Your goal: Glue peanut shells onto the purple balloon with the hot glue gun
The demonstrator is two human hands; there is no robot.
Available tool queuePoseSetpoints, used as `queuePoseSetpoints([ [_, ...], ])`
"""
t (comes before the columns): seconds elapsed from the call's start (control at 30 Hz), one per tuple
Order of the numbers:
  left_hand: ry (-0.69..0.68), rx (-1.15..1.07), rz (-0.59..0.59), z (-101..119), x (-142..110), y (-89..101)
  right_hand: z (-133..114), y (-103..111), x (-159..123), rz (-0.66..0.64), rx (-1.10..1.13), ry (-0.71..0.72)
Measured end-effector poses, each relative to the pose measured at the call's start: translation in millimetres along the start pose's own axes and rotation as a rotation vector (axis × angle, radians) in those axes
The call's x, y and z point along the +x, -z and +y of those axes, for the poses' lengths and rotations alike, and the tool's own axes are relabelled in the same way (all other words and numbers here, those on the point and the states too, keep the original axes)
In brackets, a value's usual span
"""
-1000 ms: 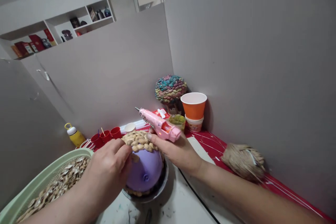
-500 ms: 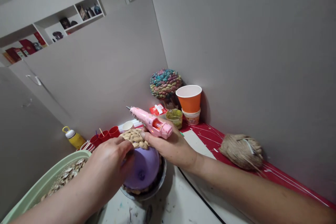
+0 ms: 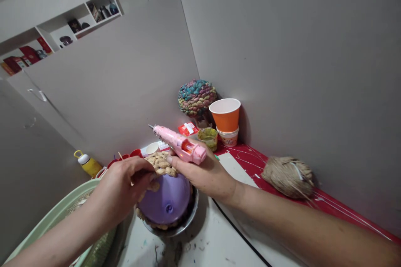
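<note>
A purple balloon (image 3: 167, 198), partly covered with peanuts (image 3: 161, 162) on its far side, rests in a round metal bowl (image 3: 181, 230). My left hand (image 3: 127, 183) is at the balloon's left side, thumb and fingers pinched on a peanut (image 3: 153, 186) close against the surface. My right hand (image 3: 203, 175) is closed round a pink hot glue gun (image 3: 178, 144), whose nozzle points up and left. That hand also touches the peanut-covered far right side of the balloon, and some of its fingers are hidden behind it.
A green basket (image 3: 34, 238) stands at the left. Beyond are a yellow bottle (image 3: 89, 166), red cups (image 3: 135, 153), a yellowish-green container (image 3: 207, 137), an orange paper cup (image 3: 225, 119) and a multicoloured tree-like craft (image 3: 196, 96). Twine (image 3: 288, 177) lies right; a black cord (image 3: 241, 233) crosses the table.
My left hand has shifted slightly left and its fingers have turned, so the peanut and more of the balloon's left side show. My right hand with the hot glue gun has barely moved.
</note>
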State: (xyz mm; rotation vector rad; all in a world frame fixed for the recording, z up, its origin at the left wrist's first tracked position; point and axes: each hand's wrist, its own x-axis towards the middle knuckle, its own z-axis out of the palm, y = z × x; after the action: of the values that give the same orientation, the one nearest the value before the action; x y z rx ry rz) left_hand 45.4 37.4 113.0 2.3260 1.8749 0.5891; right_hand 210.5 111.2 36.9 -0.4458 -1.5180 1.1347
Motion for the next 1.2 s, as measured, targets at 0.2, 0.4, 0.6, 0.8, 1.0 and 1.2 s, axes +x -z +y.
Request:
queuePoseSetpoints([
  [0.2, 0.274, -0.684, 0.126, 4, -28, 16.0, -15, -1, -6, -0.042, 0.072, -0.075],
  [0.4, 0.451, -1.389, 0.063, -3, -81, -25.3, -36, -10, -27, -0.23, 0.154, -0.141],
  [0.6, 0.524, -1.741, -0.006, -11, -92, -60.4, -51, -27, -43, -0.422, 0.075, -0.11],
  [0.8, 0.433, -1.827, -0.115, -11, -98, -61.5, -66, -35, -49, -0.423, 0.055, -0.113],
  [1.0, 0.413, -1.85, -0.144, -10, -90, -66.1, -60, -28, -79, -0.212, -0.05, -0.229],
  [1.2, 0.405, -1.846, -0.18, -11, -83, -78.1, -28, -22, -108, -0.114, 0.097, -0.364],
])
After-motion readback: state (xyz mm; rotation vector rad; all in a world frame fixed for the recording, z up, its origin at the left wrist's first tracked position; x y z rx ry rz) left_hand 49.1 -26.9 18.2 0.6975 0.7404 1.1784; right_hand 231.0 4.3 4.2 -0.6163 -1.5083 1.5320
